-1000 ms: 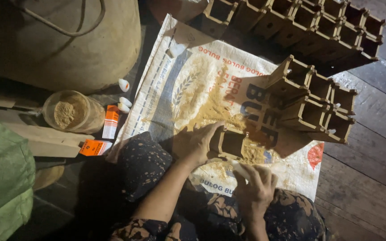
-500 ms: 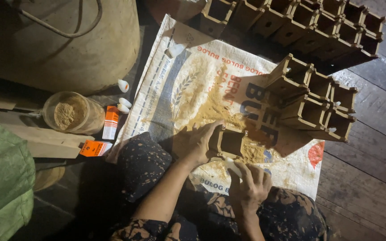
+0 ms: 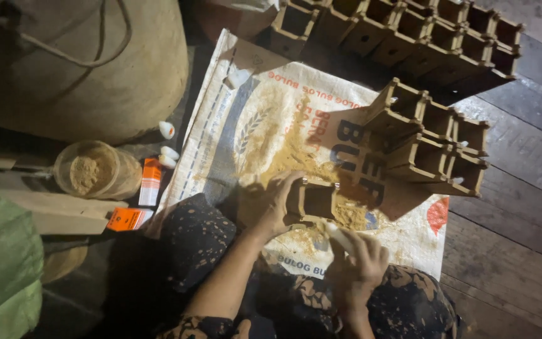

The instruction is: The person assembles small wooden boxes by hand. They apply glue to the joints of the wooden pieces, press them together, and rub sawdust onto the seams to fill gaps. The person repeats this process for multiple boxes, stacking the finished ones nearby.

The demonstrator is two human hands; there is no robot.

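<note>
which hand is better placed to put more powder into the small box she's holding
Right, probably. The right hand holds a pale scoop-like tool beside the small cardboard box, near the spilled powder. The left hand is busy gripping the box.

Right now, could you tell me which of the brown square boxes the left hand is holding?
The single brown box lying on the white sack, gripped by the left hand, apart from the stacked ones.

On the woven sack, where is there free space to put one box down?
The sack is bare at its left part, between the orange packet and the powder pile. Its right side is crowded by stacked boxes; the left hand holds one box.
</note>
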